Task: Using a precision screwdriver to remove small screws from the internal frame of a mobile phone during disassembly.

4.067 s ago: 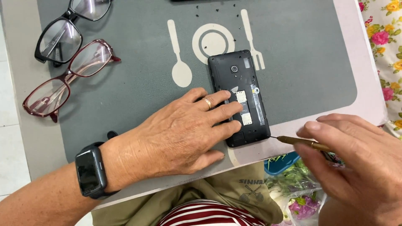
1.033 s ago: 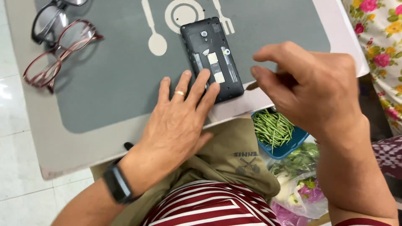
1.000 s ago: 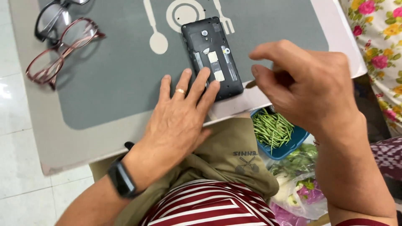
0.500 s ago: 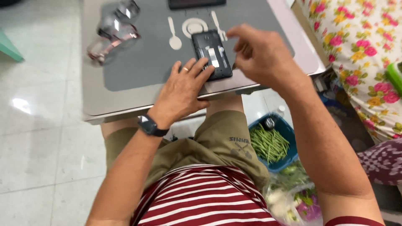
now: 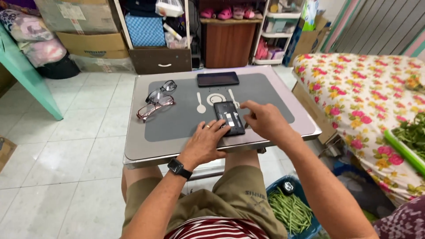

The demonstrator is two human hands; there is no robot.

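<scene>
From the head view I see my left hand (image 5: pixel 207 141) lying flat on the grey mat (image 5: pixel 177 121), fingers together, fingertips pressing the near end of the opened phone (image 5: pixel 229 117). The phone lies back-up near the mat's front edge, on the small table (image 5: pixel 137 155). My right hand (image 5: pixel 261 120) hovers just right of the phone, fingers curled; whether they pinch anything I cannot tell. Two glasses (image 5: pixel 156 101) sit left, a dark slab (image 5: pixel 217 79) beyond.

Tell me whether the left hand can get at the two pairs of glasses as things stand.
Probably yes. The left hand rests flat on the opened phone, and only bare grey mat lies between it and the glasses; it holds nothing.
</scene>
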